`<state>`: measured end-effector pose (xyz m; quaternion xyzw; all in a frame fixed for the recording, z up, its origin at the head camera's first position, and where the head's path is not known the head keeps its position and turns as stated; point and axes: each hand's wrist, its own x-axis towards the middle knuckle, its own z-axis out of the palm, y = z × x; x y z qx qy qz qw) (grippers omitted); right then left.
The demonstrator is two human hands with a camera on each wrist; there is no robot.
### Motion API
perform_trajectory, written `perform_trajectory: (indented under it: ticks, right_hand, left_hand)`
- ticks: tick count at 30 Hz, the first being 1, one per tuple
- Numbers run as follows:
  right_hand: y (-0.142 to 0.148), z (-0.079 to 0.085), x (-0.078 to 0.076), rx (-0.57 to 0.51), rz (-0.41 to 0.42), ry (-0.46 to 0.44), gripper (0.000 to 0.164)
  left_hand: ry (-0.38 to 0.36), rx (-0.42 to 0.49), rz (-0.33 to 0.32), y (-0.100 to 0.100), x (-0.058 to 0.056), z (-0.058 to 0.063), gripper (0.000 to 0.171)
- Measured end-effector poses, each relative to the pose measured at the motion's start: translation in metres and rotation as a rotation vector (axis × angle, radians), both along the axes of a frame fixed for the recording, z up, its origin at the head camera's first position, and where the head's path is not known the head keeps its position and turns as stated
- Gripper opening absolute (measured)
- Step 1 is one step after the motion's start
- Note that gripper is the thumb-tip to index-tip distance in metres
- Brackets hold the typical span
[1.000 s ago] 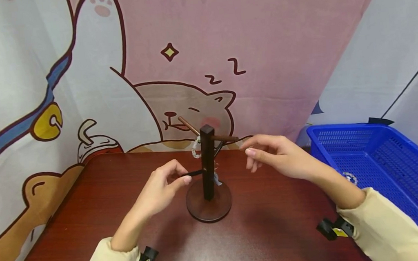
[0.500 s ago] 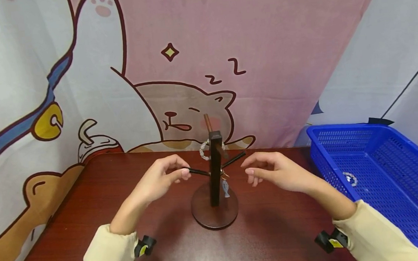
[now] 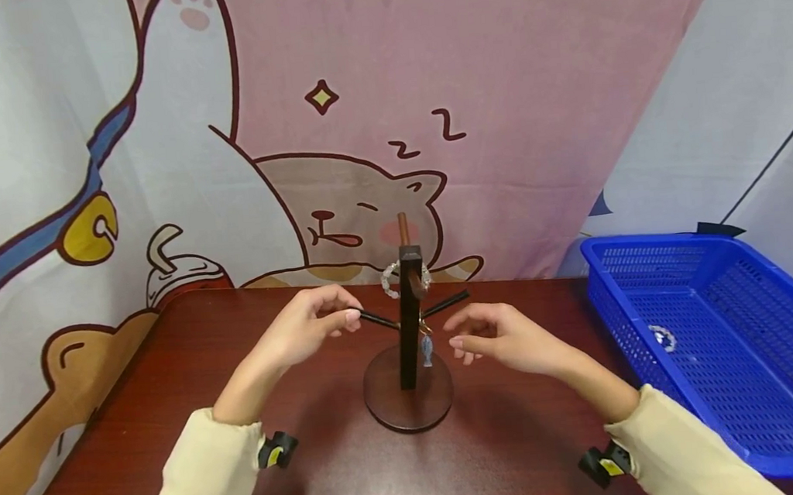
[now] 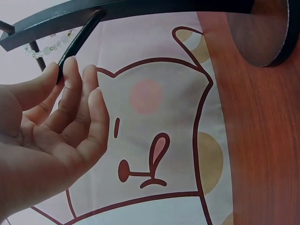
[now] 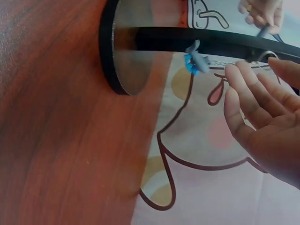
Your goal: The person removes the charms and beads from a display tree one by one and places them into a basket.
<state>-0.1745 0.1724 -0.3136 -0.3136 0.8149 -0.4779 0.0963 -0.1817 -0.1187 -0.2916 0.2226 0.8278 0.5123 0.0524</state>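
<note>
A dark wooden stand (image 3: 410, 355) with a round base and several pegs is upright on the table. My left hand (image 3: 305, 328) pinches the end of its left black peg (image 3: 378, 319) between thumb and fingertips, as the left wrist view also shows. A keychain with a blue fish charm (image 3: 427, 351) hangs on the stand's right side. My right hand (image 3: 501, 338) hovers just right of that keychain, fingers loosely bent and holding nothing. In the right wrist view its fingertips (image 5: 231, 71) are close to the keychain's ring. Behind the post, a clear bead bracelet (image 3: 389, 283) hangs from the back peg.
At the right stands a blue plastic basket (image 3: 667, 405) with another bead bracelet (image 3: 664, 338) inside. A cloth (image 3: 531, 97) printed with cartoon animals hangs behind the reddish-brown table (image 3: 301, 457).
The stand has turned, its left peg staying in my left hand, and the fish charm has come into view on the right. My right hand has moved lower and left, closer to the charm.
</note>
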Motion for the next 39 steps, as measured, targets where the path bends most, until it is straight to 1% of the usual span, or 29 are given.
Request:
perform_trajectory:
  ticks: [6, 13, 22, 27, 33, 39]
  right_hand:
    - [-0.011, -0.010, -0.004, -0.005, -0.029, -0.011, 0.021]
    - [-0.020, -0.017, -0.010, -0.009, -0.059, 0.018, 0.019]
    - [-0.025, -0.020, -0.011, -0.019, -0.039, 0.046, 0.016]
    - [-0.026, -0.019, -0.009, -0.007, -0.041, 0.045, 0.014]
    - [-0.024, -0.020, -0.009, -0.038, -0.023, 0.036, 0.013]
    - [-0.022, -0.018, -0.008, -0.039, -0.020, 0.043, 0.013]
  left_hand:
    - [-0.018, 0.002, -0.003, 0.001, -0.005, 0.001, 0.011]
    - [-0.036, 0.021, -0.001, 0.000, -0.007, 0.000, 0.012]
    - [-0.020, 0.034, -0.002, -0.001, -0.008, -0.002, 0.011]
    - [-0.020, 0.031, 0.005, 0.000, -0.008, -0.002, 0.011]
    - [-0.021, 0.030, 0.012, 0.000, -0.006, -0.001, 0.010]
    - [-0.020, 0.029, 0.019, 0.000, -0.006, -0.002, 0.010]
